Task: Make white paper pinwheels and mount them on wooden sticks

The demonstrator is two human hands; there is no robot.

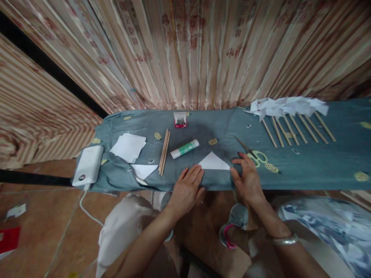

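A white triangle of folded paper (pixel 213 161) lies near the front edge of the cloth-covered table. My left hand (pixel 187 189) rests flat with its fingertips on the triangle's left corner. At the right corner is my right hand (pixel 247 177), its fingers bent and the thumb apart from the index finger. Scissors with yellow-green handles (pixel 257 157) lie just beyond the right hand, partly hidden by it. A glue stick with a green label (pixel 184 149) lies behind the left hand. To its left are several thin wooden sticks (pixel 164 152).
Square white paper sheets (pixel 129 147) are stacked on the left, near another paper piece (pixel 144 170). A small red box (pixel 180 120) stands open at the back. A white power bank (pixel 88 165) with a cable sits at the left end. Paper pinwheel-like pieces on sticks (pixel 290 107) lie at right.
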